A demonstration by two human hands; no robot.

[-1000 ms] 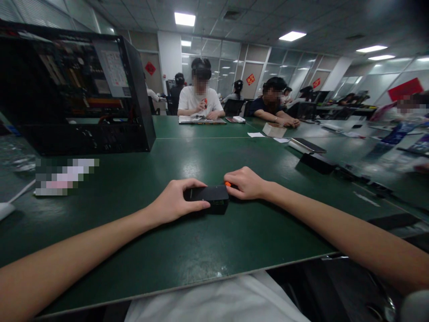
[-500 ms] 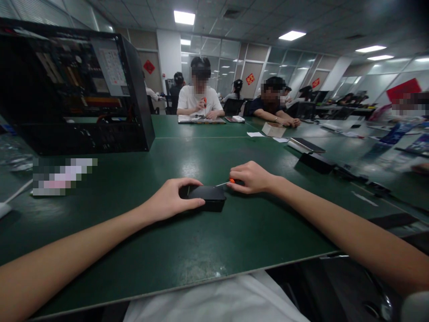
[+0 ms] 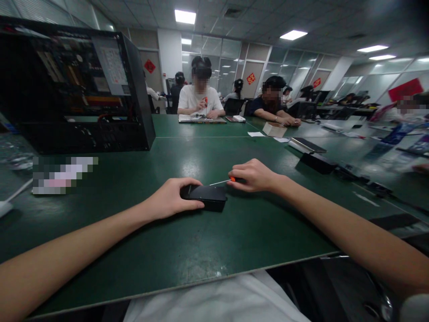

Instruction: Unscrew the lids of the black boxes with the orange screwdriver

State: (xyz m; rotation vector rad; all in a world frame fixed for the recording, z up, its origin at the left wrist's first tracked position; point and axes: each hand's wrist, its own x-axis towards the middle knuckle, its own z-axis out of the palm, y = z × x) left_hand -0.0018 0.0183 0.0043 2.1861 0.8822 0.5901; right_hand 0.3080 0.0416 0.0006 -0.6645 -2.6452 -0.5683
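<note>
The black box (image 3: pixel 212 195) sits on the green tabletop (image 3: pixel 174 255) near the middle of the frame, its long axis running roughly left to right, with the right end slightly lower in the picture. The left hand (image 3: pixel 171 197) is the nearer one: it grips the box's left end, thumb along the near side and fingers around the far side, leaving the right end bare. The right hand (image 3: pixel 256 175), just right of center and a little higher in the frame, is curled around the handle of a screwdriver (image 3: pixel 220 182), orange where it shows at the fingers. From that hand the box lies to the left and slightly lower, the two apart, bridged only by the thin metal shaft. The shaft points left and a touch downward, ending at the box's far long edge as seen here; it lies nearly along the box, at a shallow angle to it, rather than square across. Whether its tip touches the box, or passes just behind that edge, I cannot tell. A computer case (image 3: pixel 142 96) stands well apart, upper left.
</note>
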